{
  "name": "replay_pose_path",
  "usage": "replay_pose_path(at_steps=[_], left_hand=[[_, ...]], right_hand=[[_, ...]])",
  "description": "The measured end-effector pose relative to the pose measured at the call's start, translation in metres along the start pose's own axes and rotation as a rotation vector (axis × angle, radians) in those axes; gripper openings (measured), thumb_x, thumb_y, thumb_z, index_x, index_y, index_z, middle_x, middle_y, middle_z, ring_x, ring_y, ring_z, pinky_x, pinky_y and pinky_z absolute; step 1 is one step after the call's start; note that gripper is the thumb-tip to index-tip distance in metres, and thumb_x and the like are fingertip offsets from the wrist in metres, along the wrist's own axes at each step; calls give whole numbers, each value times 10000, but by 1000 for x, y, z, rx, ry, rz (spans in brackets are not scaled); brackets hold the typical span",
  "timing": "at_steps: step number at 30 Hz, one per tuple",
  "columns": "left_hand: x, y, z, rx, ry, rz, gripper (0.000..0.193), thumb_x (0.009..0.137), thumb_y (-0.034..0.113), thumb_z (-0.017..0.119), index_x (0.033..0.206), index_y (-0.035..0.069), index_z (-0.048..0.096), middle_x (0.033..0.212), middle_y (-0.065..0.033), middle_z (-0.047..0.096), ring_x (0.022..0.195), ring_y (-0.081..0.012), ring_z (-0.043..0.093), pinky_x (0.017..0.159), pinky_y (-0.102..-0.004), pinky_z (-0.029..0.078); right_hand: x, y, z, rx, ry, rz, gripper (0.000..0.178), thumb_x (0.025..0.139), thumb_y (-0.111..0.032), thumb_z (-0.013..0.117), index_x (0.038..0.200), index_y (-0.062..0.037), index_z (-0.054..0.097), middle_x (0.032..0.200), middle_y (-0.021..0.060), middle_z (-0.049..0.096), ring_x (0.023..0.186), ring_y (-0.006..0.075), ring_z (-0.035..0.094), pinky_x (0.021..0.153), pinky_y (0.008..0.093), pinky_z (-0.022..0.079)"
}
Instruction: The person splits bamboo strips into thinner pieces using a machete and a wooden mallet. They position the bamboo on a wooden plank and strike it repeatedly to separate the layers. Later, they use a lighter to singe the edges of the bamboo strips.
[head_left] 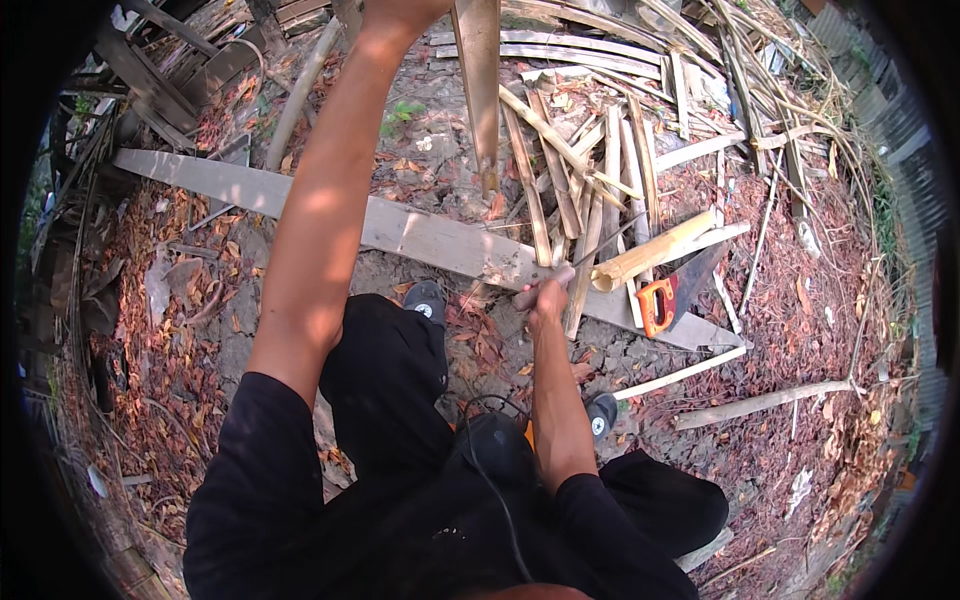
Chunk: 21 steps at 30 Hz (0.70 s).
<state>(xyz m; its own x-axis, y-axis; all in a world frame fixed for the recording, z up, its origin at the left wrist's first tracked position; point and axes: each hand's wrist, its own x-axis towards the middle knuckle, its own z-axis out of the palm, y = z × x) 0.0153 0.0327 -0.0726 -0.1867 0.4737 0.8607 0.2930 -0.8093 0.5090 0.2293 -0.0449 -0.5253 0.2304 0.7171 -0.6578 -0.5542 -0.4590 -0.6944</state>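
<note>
My left arm stretches far ahead, and my left hand (405, 9) is cut off by the upper edge, beside a tall wooden post (477, 85); its fingers are hidden. My right hand (548, 298) is closed around the handle of a knife (598, 245). Its thin dark blade, seen nearly edge-on, points away to the right. Beneath it a long grey plank (440, 240) lies across the ground. Right of the hand, a split bamboo piece (650, 252) and a handsaw (660, 305) with an orange handle rest on the plank.
Beyond the plank lie several wooden strips (612, 170), with longer slats (560, 48) farther back. A branch (765, 403) lies at the right. Dry leaves cover much of the ground. Stacked timber (150, 80) stands at far left, and corrugated sheeting (915, 230) borders the right.
</note>
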Motion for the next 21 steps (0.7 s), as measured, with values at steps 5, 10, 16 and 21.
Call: replay_pose_path(at_steps=[5,10,16,21], left_hand=[[-37,-62,2,96,35,-128,409,891,348,714,1066,-11,627,847,-80,686,776,-161,648,715,-318,523],[-40,-54,1,603,-119,-145,484,903,465,632,1127,35,630,949,-178,690,872,-279,673,766,-354,517],[-35,-44,2,747,-376,-245,777,809,694,605,1210,29,626,1159,-234,643,1117,-345,613,974,-451,449],[-25,-30,10,522,-512,-437,669,789,578,710,1137,9,673,1081,-231,677,1028,-332,655,915,-431,484]], right_hand=[[-71,-43,-41,33,121,-113,211,878,-198,631,846,-46,489,634,27,424,471,131,412,431,323,395],[-123,-63,-67,-146,-66,-237,224,864,-160,687,868,-27,507,612,15,468,457,119,463,412,270,417],[-227,-141,-26,-274,-299,-548,204,870,-134,686,911,-11,529,602,24,512,413,103,461,381,256,409],[-299,-210,20,-228,-546,-814,415,1025,-424,453,944,-26,535,540,-14,404,380,61,386,345,222,344]])
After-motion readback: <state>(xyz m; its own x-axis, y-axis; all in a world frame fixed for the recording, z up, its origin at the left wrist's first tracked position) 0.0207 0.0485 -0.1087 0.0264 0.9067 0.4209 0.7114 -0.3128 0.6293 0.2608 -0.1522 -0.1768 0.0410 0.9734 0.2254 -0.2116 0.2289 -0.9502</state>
